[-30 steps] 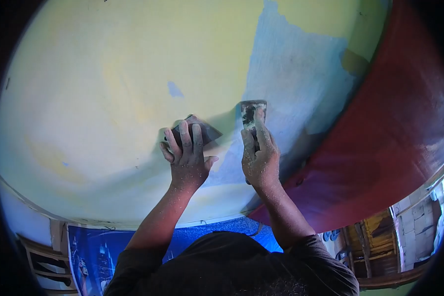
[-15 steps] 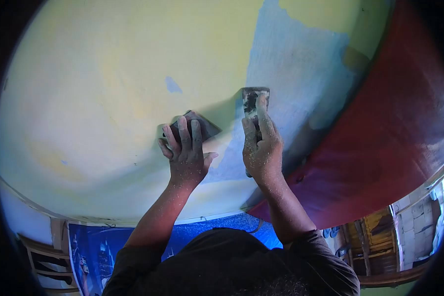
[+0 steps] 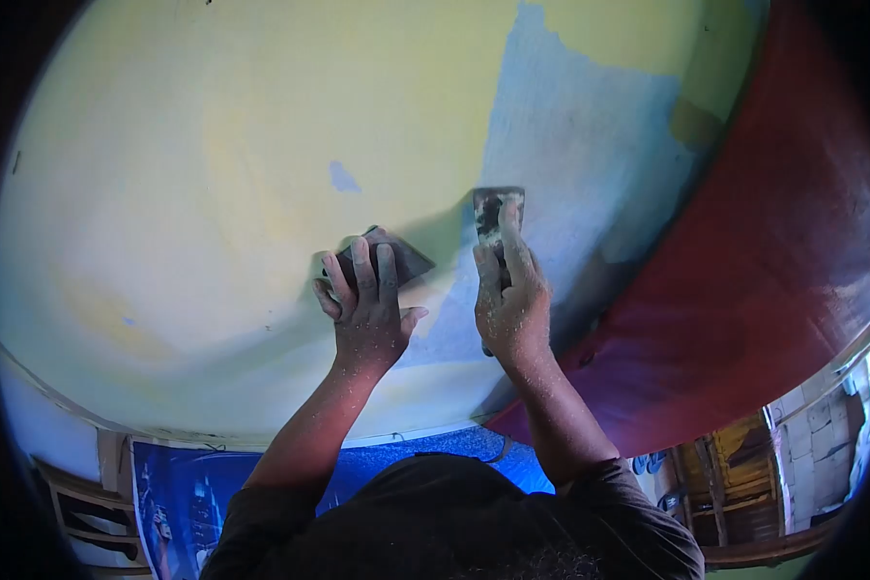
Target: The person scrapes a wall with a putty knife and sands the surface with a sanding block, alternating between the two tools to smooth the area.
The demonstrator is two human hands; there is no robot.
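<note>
Since half a second ago the scraper (image 3: 494,205) and the right hand (image 3: 512,309) gripping it sit slightly lower in the view, back toward the wrist, though the small blue spot (image 3: 342,177) has slid down nearly as much (so most of that shift may be the head tilting). The left hand (image 3: 365,309) and its sanding pad (image 3: 408,259) keep their place relative to the spot. The right hand is closed around the scraper's handle, which is hidden in the fist, with the index finger laid straight along the blade. The tool's long axis follows the forearm: handle at the palm, blade out beyond the fingertips, its face against the painted surface (image 3: 213,174). The blade lies right at the border where yellow-green paint gives way to the blue patch (image 3: 590,145). The blue spreads off the little-finger side of this grip, the yellow-green off the thumb side. The left hand lies nearly flat, fingers spread over the dark pad and pinning it to the surface, thumb held out free. One corner of the pad sticks out on the thumb side, pointing toward the scraper, near it but apart. The right hand is the nearer to the blue border, the left the nearer to the small spot, which lies beyond its fingertips.
</note>
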